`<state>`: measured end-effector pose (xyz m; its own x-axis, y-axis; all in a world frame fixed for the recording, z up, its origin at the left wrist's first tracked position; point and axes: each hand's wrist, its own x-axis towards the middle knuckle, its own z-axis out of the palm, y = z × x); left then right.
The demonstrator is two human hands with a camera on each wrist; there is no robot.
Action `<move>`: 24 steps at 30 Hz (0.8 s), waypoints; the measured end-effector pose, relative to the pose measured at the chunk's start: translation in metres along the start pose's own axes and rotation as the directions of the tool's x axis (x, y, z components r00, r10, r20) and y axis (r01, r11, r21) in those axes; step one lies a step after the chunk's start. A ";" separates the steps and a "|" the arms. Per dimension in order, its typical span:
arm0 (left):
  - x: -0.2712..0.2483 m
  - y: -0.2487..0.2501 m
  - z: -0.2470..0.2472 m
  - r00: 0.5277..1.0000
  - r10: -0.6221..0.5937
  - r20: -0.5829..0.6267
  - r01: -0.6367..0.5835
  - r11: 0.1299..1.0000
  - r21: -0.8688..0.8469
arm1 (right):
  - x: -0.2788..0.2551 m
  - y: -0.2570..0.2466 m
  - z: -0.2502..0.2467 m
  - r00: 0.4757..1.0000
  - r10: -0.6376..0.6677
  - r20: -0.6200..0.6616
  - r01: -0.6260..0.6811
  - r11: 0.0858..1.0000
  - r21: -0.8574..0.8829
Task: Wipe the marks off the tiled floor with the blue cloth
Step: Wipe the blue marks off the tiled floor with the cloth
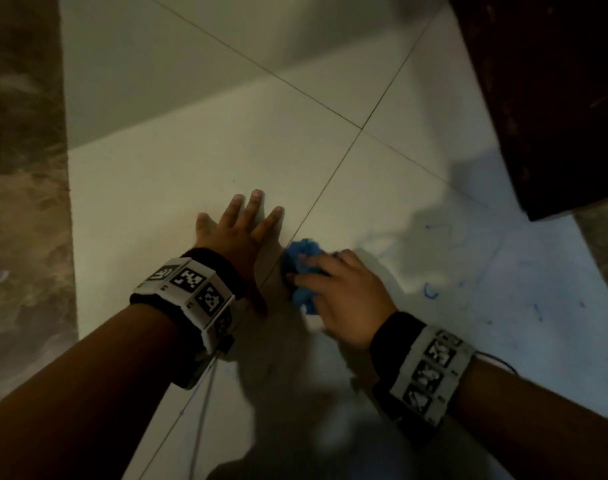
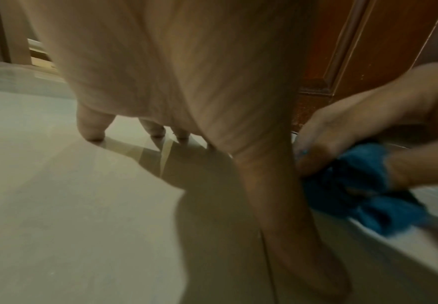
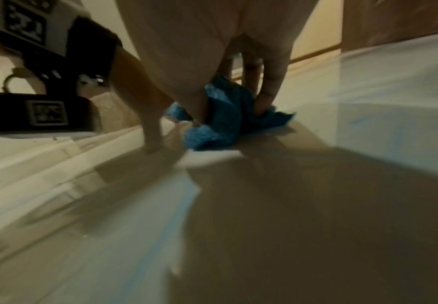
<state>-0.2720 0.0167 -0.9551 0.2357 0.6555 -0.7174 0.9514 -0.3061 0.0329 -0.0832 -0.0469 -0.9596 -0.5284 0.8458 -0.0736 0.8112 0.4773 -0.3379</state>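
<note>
1. The tiled floor (image 1: pixel 191 161) fills most of the head view: pale, glossy tiles with thin dark grout lines that cross ahead of the hands.
2. A dark wooden piece of furniture (image 1: pixel 552 91) stands on the floor at the upper right, well apart from both hands; what it is cannot be told.
3. A brown marbled strip (image 1: pixel 21 202) runs along the left edge of the pale tiles.
4. The marks (image 1: pixel 430 292), thin blue scribbles and smears, lie scattered on the tile to the right of the right hand, between it and the furniture.
5. The left hand (image 1: pixel 240 230) lies flat on the floor with fingers straight and spread, holding nothing. Its thumb side is just beside the cloth; the left wrist view shows the fingertips (image 2: pixel 93 135) touching the tile.
6. The right hand (image 1: pixel 344 289) rests on top of the blue cloth, fingers bent down into it and gripping it against the floor.
7. The blue cloth (image 1: pixel 302 268) is bunched into a crumpled wad on the tile, beside a grout line. It sticks out from under the right hand's fingers toward the left hand, and the marks lie on the far side of that hand.
</note>
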 end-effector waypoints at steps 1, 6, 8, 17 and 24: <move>0.000 -0.001 0.000 1.000 0.002 -0.001 -0.002 1.000 -0.001 | 0.005 0.011 -0.006 1.000 0.017 -0.007 -0.017 1.000 0.023; -0.002 -0.002 -0.003 1.000 0.019 0.010 -0.019 1.000 -0.014 | 0.025 0.056 -0.014 0.860 0.451 -0.237 -0.407 0.888 0.212; -0.001 0.000 -0.004 1.000 0.012 0.018 -0.011 1.000 -0.013 | 0.019 0.033 0.000 0.894 0.406 -0.191 -0.379 0.911 0.163; -0.003 -0.002 -0.011 1.000 0.008 -0.004 -0.008 0.993 -0.114 | 0.028 0.063 -0.012 0.866 0.415 -0.280 -0.368 0.906 0.208; 0.005 0.054 -0.028 0.980 0.127 -0.152 -0.140 0.987 -0.076 | 0.002 0.050 -0.015 0.969 0.243 -0.043 -0.237 0.964 0.125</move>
<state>-0.2140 0.0231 -0.9379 0.3823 0.7087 -0.5930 0.9213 -0.3414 0.1860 -0.0399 -0.0176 -0.9626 -0.3037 0.9460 -0.1131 0.8753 0.2301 -0.4254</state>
